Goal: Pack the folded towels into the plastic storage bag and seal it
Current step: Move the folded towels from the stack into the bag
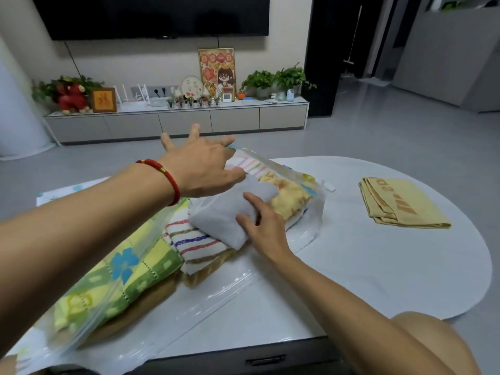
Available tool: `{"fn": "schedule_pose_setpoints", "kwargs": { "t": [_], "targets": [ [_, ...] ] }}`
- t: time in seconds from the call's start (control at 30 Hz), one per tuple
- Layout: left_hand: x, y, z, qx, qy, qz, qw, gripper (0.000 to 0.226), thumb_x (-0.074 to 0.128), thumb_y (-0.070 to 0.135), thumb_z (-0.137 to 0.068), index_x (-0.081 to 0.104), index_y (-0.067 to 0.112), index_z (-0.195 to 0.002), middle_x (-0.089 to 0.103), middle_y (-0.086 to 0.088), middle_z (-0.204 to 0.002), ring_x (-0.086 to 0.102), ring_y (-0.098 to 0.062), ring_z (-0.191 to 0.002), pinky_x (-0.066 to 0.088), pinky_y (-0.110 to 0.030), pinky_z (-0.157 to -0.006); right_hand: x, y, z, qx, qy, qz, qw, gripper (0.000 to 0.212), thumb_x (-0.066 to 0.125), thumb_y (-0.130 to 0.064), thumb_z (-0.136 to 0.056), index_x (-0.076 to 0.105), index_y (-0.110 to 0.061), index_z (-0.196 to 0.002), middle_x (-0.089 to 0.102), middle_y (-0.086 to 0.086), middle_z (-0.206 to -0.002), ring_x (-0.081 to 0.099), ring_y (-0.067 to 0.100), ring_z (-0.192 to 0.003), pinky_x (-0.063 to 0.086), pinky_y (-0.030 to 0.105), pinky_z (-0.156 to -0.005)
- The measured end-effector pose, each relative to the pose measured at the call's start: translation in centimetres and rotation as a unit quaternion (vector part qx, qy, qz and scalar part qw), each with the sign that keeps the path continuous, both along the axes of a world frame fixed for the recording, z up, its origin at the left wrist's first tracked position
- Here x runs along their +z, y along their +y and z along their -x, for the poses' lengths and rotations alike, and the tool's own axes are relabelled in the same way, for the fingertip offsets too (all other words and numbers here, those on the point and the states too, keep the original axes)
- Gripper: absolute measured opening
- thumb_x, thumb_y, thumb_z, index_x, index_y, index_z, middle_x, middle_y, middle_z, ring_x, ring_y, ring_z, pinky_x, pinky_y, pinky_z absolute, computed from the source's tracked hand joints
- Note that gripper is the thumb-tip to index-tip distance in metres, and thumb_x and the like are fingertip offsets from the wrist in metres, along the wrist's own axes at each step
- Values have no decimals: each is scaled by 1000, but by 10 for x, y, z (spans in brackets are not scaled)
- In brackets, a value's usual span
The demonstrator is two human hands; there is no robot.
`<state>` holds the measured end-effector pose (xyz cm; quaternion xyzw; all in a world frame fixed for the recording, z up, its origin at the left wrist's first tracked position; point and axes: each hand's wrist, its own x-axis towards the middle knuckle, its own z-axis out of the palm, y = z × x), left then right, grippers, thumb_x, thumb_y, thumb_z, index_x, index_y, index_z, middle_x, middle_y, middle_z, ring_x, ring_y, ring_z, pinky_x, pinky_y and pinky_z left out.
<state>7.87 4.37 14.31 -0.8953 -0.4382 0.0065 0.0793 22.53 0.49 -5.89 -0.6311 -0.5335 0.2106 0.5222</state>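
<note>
A clear plastic storage bag (pixel 311 228) lies across the white table (pixel 392 266) with its mouth toward the right. Inside are a green-yellow flowered towel (pixel 130 269), a striped towel (pixel 194 244) and a yellow towel (pixel 289 198). My right hand (pixel 262 226) grips the near end of a folded grey-white towel (pixel 227 212) that lies on the stack at the bag's mouth. My left hand (pixel 203 163), with a red bracelet at the wrist, hovers over the far side of the bag, fingers spread, its thumb resting on the plastic. A folded tan towel (pixel 400 204) lies loose on the table to the right.
The table's front edge has a drawer handle (pixel 265 361). My bare knee (pixel 433 345) shows at the lower right. A low TV cabinet (pixel 176 120) with plants and ornaments stands across the grey floor.
</note>
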Motion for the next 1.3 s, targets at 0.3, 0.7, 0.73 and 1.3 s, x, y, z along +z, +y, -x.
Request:
{"fn": "schedule_pose_setpoints", "kwargs": {
  "t": [0.3,0.7,0.73,1.3],
  "targets": [
    [-11,-2,-3,-8,-3,-10,1000,65,31,66,-90,46,28,-141,5,13,-164,-2,-37,-149,5,-82,-103,22,-12,-34,-4,-155,84,984,43,62,-43,-93,63,-31,-134,78,5,-107,71,27,-101,56,40,-91],
    [-48,1,-30,-84,-92,-64,990,76,36,68,-75,53,28,-137,4,-1,-165,-7,-33,-150,9,-75,-109,-1,-77,-276,-304,-273,255,876,41,47,-30,-101,62,-17,-137,50,16,-150,41,37,-139,38,48,-108],
    [-52,2,-34,-84,-92,-65,990,75,36,68,-76,54,28,-136,4,-1,-165,-7,-33,-150,8,-75,-110,-8,-79,-291,-279,-286,291,869,47,42,-36,-103,52,-23,-146,38,13,-161,31,36,-147,27,52,-116],
    [-69,-5,-35,-87,-80,-66,991,74,35,70,-76,52,32,-137,9,-5,-164,-3,-35,-150,12,-74,-110,20,-125,-227,-175,-335,310,872,40,39,-53,-84,69,-35,-102,72,-2,-101,60,28,-103,39,41,-81]
  ]
}}
